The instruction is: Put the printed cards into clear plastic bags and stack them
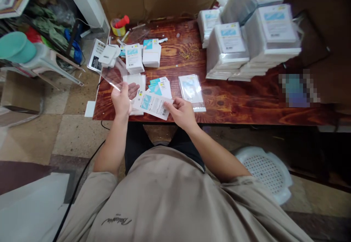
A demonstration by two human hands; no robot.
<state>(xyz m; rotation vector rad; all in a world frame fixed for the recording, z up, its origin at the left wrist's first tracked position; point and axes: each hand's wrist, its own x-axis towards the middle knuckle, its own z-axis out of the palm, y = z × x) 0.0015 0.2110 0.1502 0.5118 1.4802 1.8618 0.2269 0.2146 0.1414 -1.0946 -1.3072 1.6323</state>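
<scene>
My left hand (123,97) is raised over the front left of the wooden table (246,103) and pinches a clear plastic sleeve (115,73) that stands up from its fingers. My right hand (181,113) grips a small stack of white and blue printed cards (152,104) by its right end, just right of the left hand. More of these cards (160,85) lie fanned on the table behind it. A filled clear packet (191,90) lies flat to the right of the cards.
Two short white card stacks (142,56) stand further back. Tall piles of bagged packets (246,40) fill the back right. A small scale (96,54) sits at the left edge, a yellow cup (118,26) behind it. A white plastic stool (264,170) is on the floor at my right.
</scene>
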